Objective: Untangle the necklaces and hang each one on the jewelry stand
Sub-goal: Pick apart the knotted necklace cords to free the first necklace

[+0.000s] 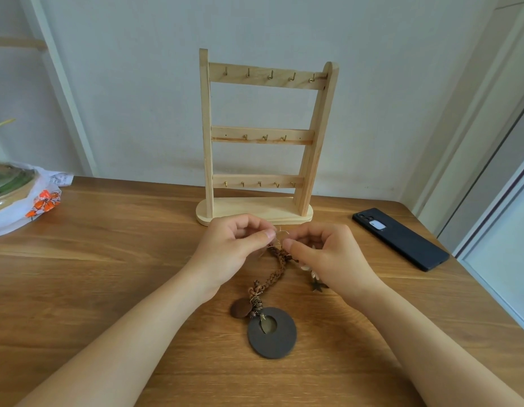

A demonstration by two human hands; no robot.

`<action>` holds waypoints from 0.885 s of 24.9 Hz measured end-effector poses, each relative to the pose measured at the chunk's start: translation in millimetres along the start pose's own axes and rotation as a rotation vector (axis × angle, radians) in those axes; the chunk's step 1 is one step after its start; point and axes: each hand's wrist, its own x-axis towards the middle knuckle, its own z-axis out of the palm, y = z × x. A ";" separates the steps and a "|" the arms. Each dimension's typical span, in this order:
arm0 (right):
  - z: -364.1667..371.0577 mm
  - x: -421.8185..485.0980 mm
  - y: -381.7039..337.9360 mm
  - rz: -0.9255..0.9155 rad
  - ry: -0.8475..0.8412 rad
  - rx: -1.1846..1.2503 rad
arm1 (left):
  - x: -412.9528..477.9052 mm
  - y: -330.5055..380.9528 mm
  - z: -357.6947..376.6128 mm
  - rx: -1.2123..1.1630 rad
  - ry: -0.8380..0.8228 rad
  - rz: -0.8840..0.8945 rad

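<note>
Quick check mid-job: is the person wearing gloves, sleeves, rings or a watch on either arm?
No. The left hand and right hand are both bare: no gloves, and no rings show on the fingers in view. The forearms are bare down to the bottom edge of the picture, with no sleeve, watch or bracelet in view at either wrist.

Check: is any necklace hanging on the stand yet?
No, all hooks on the stand are bare; the necklaces lie on the table, pinched by the left hand and right hand.
</note>
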 end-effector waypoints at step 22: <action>3.6 -0.7 1.4 0.022 0.007 0.107 | -3.5 2.1 8.1 0.105 0.109 0.200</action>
